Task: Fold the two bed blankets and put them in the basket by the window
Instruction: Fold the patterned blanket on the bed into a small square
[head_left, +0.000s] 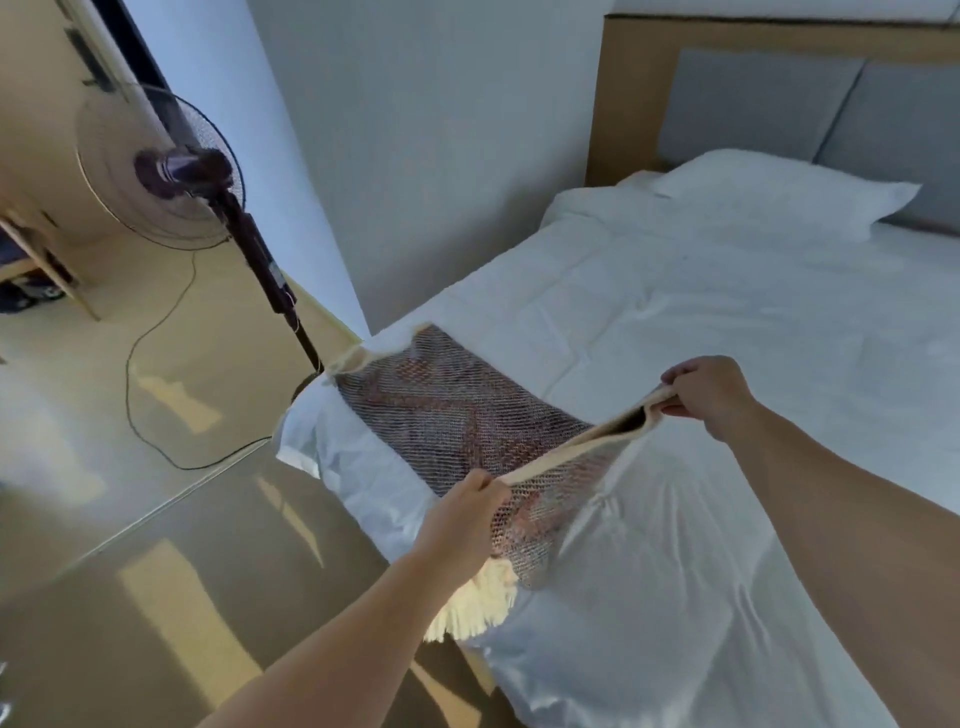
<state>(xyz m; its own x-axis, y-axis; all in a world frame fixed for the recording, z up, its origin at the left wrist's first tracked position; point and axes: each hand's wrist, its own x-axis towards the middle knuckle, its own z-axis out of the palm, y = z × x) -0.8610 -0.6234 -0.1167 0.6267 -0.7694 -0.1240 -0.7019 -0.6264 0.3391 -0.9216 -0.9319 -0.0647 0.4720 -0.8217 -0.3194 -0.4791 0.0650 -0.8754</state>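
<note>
Both our forearms reach in from the bottom of the head view, and each hand holds one end of the blanket's cream edge. Our left hand (464, 503) has its grip closed tight on the near end, and our right hand (709, 391) pinches the far end between thumb and fingers. The edge is stretched in the air between them.

Most of the blanket (457, 410) lies on the corner of the bed (727, 322), on the white sheet. Its far end reaches the bed edge near the fan (171, 166), and the fringe (475, 603) hangs over the side below our left hand.

We judge these risks:
- The weave looks open and loose, so a pinch grip may slip and the edge may sag, giving a crooked fold.
- The fringe and the far end are at the bed edge, so they may slide to the floor when we lift.
- The sheet looks smooth and may let the blanket slip.

We see only one blanket, and no basket or window is in this view.
</note>
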